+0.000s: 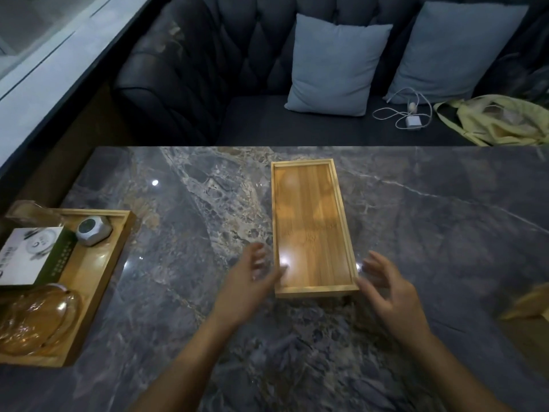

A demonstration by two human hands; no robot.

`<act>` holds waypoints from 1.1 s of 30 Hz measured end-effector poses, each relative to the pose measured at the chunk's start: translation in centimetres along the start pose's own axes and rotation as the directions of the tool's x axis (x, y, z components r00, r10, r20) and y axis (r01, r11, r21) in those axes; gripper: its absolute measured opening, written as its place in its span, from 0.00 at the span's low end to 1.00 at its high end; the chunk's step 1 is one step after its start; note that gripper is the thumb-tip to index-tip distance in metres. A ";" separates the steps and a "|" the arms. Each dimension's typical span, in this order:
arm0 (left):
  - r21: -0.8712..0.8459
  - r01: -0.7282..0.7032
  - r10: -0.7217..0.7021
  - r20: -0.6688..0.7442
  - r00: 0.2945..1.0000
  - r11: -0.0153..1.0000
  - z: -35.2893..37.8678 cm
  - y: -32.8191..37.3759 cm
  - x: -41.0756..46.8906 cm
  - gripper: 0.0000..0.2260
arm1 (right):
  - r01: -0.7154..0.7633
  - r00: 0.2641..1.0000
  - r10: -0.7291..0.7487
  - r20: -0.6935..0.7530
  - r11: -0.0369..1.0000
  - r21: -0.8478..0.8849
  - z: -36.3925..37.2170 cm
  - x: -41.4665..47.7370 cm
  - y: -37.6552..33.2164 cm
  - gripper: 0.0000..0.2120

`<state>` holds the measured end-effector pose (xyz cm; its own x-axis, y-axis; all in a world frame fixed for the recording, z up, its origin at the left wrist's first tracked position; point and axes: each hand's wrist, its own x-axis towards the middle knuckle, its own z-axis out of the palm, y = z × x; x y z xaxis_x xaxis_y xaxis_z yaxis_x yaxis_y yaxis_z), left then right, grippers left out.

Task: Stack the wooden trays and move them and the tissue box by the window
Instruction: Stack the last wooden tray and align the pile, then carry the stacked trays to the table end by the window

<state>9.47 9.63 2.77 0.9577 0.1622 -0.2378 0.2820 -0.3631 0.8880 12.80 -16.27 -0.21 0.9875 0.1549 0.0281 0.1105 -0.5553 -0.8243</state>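
Hands flank empty tray (313, 227) mid-table, likely to grip both long sides | left hand (249, 281) open, holding nothing | right hand (389, 289) open, holding nothing | second tray (89, 281) left, near window, loaded

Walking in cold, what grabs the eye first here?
An empty wooden tray lies lengthwise mid-table on dark marble table, with the left hand and right hand open on either side of its near end. At far left, a second wooden tray holds a card, a silver gadget and amber glassware.
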 end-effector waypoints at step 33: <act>-0.494 0.166 -0.237 -0.084 0.968 0.853 -3.7 -5.1 2.5 0.18 | -0.344 0.934 0.264 0.241 0.843 0.413 11.8 2.9 -7.8 0.21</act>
<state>10.22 15.31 -0.89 0.8552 0.3202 -0.4075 0.3711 0.1703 0.9128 13.48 -1.80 -0.37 0.9247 0.1949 -0.3270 -0.2931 -0.1836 -0.9383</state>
